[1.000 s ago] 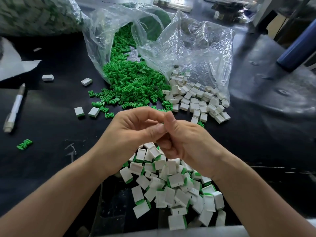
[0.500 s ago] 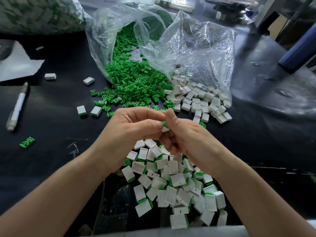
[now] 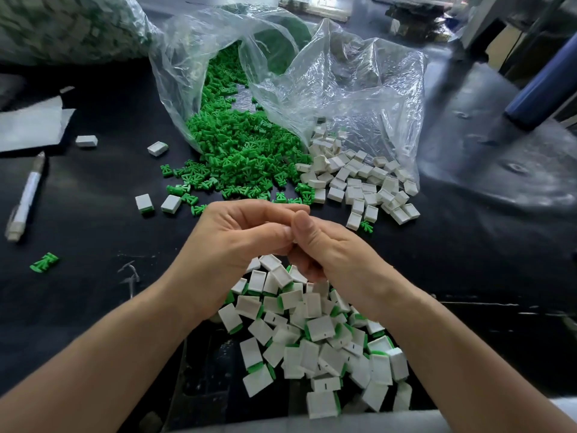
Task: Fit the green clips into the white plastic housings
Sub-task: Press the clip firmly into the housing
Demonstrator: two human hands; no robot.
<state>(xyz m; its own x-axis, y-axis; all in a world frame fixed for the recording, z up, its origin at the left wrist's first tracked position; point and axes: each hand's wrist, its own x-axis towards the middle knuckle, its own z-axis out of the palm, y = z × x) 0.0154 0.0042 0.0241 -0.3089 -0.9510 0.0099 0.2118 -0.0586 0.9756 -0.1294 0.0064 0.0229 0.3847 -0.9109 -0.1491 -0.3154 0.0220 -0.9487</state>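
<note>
Green clips (image 3: 240, 151) spill out of a clear bag (image 3: 343, 89) onto the black desk (image 3: 93, 229), and loose white housings (image 3: 359, 182) are heaped just to their right. Closer in, a pile of housings with green ends showing (image 3: 318, 329) lies under the wrists. Above it the left hand (image 3: 231, 242) and right hand (image 3: 331, 251) meet, knuckles up, fingers curled inward, thumbs touching. Whether they grip anything is hidden, can't tell. A pen (image 3: 25, 198) lies far left.

No text, label or number can be read anywhere.
</note>
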